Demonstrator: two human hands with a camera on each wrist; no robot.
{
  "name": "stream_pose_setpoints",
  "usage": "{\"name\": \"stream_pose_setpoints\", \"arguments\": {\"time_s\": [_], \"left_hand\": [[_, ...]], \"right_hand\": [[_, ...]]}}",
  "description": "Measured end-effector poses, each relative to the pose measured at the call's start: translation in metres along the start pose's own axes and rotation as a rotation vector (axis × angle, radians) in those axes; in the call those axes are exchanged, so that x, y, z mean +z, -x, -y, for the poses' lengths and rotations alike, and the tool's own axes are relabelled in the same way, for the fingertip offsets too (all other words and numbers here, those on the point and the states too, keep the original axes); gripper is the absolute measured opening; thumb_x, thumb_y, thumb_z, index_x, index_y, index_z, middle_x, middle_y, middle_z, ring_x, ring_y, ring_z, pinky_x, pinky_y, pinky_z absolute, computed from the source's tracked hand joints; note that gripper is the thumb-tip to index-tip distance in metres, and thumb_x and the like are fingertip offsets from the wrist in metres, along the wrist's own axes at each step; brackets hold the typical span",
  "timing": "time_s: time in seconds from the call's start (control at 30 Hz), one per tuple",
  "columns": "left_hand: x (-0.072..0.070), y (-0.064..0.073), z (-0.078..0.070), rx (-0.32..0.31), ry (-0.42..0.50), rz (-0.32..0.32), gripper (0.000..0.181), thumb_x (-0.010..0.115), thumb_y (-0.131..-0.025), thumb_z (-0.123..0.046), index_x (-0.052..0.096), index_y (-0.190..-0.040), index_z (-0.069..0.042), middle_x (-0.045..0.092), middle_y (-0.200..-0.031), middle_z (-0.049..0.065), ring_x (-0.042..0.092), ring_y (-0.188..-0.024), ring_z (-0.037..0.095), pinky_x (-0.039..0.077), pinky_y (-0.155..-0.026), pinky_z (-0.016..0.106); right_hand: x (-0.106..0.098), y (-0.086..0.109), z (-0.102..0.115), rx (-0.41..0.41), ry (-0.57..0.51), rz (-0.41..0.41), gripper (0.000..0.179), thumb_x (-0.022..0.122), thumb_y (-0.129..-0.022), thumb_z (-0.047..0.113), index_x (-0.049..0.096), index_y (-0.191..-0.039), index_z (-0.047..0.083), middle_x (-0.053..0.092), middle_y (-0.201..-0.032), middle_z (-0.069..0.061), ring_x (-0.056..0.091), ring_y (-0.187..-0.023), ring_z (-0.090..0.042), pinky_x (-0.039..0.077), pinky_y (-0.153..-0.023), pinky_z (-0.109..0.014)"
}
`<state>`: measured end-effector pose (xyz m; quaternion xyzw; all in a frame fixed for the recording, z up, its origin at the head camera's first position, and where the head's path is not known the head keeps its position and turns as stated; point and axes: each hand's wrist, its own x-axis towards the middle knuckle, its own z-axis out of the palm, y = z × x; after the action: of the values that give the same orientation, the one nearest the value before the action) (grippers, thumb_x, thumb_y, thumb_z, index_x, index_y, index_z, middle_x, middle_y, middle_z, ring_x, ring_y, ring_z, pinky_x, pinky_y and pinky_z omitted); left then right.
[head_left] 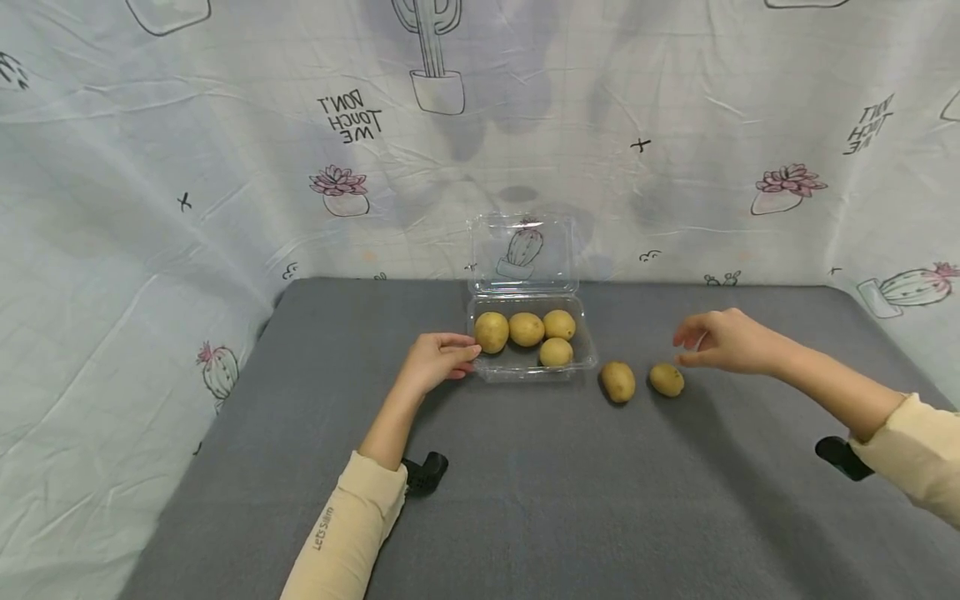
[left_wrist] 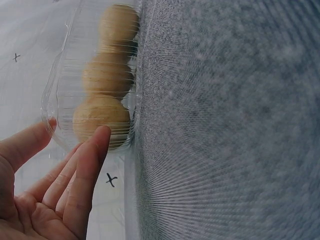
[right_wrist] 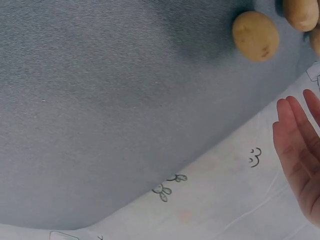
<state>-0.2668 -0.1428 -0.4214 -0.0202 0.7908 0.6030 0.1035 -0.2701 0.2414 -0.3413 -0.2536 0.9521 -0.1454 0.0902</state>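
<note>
A clear plastic clamshell container (head_left: 534, 372) stands on the grey table, lid raised behind it, with several potatoes (head_left: 527, 330) inside. At its left front corner my left hand (head_left: 442, 364) pinches the rim, thumb at the edge and fingers along the outer wall. The left wrist view shows the fingertips (left_wrist: 103, 132) against the ribbed side, potatoes visible through it. To the container's right lie two loose potatoes, one (head_left: 618, 382) close beside it and a smaller one (head_left: 667, 380) farther right. Just beyond that smaller potato hovers my right hand (head_left: 723, 340), fingers loosely bent and holding nothing.
A white printed curtain (head_left: 637, 100) hangs behind the table and along both sides. The grey tabletop (head_left: 562, 500) stretches out in front of the container. Black devices sit at both wrists, the left one (head_left: 426, 473) low over the table.
</note>
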Motion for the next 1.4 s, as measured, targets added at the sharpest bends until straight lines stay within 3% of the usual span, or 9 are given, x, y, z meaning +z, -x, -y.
{"name": "stream_pose_setpoints", "arguments": {"time_s": [0.37, 0.6, 0.77, 0.87, 1.0, 1.13, 1.4], "left_hand": [[-0.001, 0.001, -0.001, -0.009, 0.005, 0.010, 0.038, 0.064, -0.088, -0.019, 0.060, -0.118, 0.003, 0.064, -0.110, 0.021, 0.067, -0.088, 0.030, 0.056, -0.075, 0.037], [0.000, 0.001, 0.000, -0.001, -0.003, -0.004, 0.035, 0.065, -0.087, -0.019, 0.062, -0.115, 0.002, 0.065, -0.108, 0.020, 0.068, -0.081, 0.021, 0.056, -0.073, 0.034], [0.000, 0.001, 0.000, 0.002, -0.005, -0.007, 0.034, 0.066, -0.087, -0.019, 0.062, -0.114, 0.002, 0.066, -0.108, 0.020, 0.068, -0.080, 0.019, 0.056, -0.072, 0.033], [0.000, 0.001, 0.000, -0.001, -0.004, -0.008, 0.034, 0.065, -0.087, -0.019, 0.062, -0.114, 0.002, 0.065, -0.108, 0.020, 0.068, -0.079, 0.018, 0.056, -0.073, 0.034], [0.001, 0.001, 0.000, -0.004, -0.003, -0.009, 0.034, 0.065, -0.087, -0.019, 0.062, -0.114, 0.002, 0.065, -0.108, 0.020, 0.068, -0.079, 0.018, 0.056, -0.074, 0.035], [0.002, 0.001, 0.000, -0.007, 0.000, -0.008, 0.034, 0.066, -0.087, -0.019, 0.062, -0.114, 0.002, 0.065, -0.108, 0.020, 0.068, -0.080, 0.019, 0.056, -0.074, 0.035], [0.002, 0.000, 0.000, -0.003, -0.007, -0.006, 0.034, 0.065, -0.087, -0.019, 0.062, -0.113, 0.002, 0.066, -0.107, 0.020, 0.068, -0.079, 0.019, 0.056, -0.074, 0.035]], "right_hand": [[0.025, -0.001, -0.006, -0.053, -0.019, 0.057, 0.029, 0.071, -0.079, 0.015, 0.064, -0.101, -0.002, 0.066, -0.096, -0.012, 0.062, -0.083, -0.026, 0.053, -0.066, -0.035], [0.038, -0.005, -0.004, -0.086, -0.004, 0.008, 0.027, 0.071, -0.078, 0.010, 0.065, -0.100, -0.005, 0.066, -0.091, -0.012, 0.062, -0.082, -0.028, 0.053, -0.067, -0.038], [0.046, -0.006, -0.001, -0.066, 0.017, -0.034, 0.027, 0.070, -0.078, 0.008, 0.065, -0.100, -0.006, 0.064, -0.092, -0.015, 0.061, -0.083, -0.030, 0.052, -0.065, -0.040], [0.049, -0.007, 0.000, -0.048, 0.021, -0.036, 0.027, 0.070, -0.076, 0.007, 0.064, -0.100, -0.005, 0.063, -0.092, -0.017, 0.060, -0.082, -0.030, 0.051, -0.062, -0.038], [0.053, -0.009, -0.003, -0.048, 0.018, -0.014, 0.029, 0.072, -0.073, 0.004, 0.064, -0.099, -0.004, 0.064, -0.091, -0.017, 0.052, -0.070, -0.019, 0.042, -0.053, -0.028], [0.051, -0.010, -0.003, -0.041, 0.011, 0.009, 0.030, 0.072, -0.072, 0.004, 0.065, -0.100, -0.003, 0.065, -0.092, -0.018, 0.045, -0.064, -0.014, 0.036, -0.050, -0.024], [0.020, -0.017, 0.013, -0.093, -0.002, -0.067, 0.030, 0.071, -0.075, 0.007, 0.064, -0.102, -0.004, 0.066, -0.090, -0.015, 0.062, -0.076, -0.023, 0.049, -0.056, -0.030]]}}
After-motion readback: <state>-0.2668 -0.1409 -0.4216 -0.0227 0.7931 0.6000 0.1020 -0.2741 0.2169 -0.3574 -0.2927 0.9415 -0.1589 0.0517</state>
